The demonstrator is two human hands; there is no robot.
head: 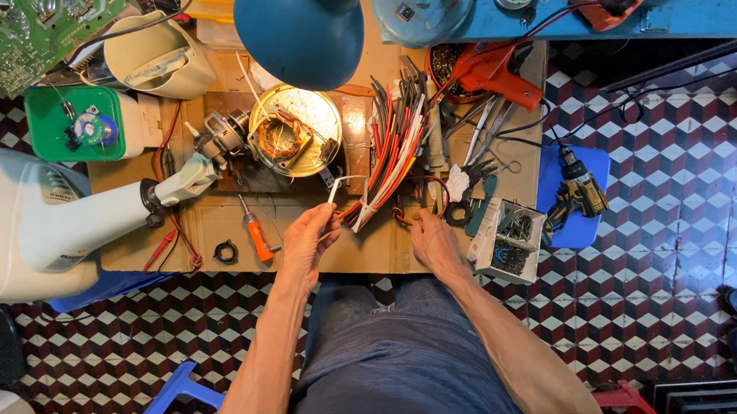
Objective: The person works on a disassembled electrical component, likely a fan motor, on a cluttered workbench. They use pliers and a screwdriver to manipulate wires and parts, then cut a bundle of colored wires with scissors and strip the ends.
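Crowded workbench [220, 222]; left hand [308, 239] pinches white wire [338, 183], right hand [432, 241] at near edge.

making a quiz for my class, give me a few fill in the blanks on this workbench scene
1. The left hand pinches a thin ____ wire.
2. The screwdriver on the cardboard has an ____ handle.
3. The right hand rests beside a bundle of sleeving tubes, mostly red and ____.
4. The lamp shade overhead is ____.

Missing words: white; orange; white; blue

Checkered maroon-black-white tile floor [652, 244]; low cardboard-topped work table [220, 226] under a lit teal lamp shade [303, 28]; blue bench [708, 6] behind; blue plastic stool [166, 406] near.
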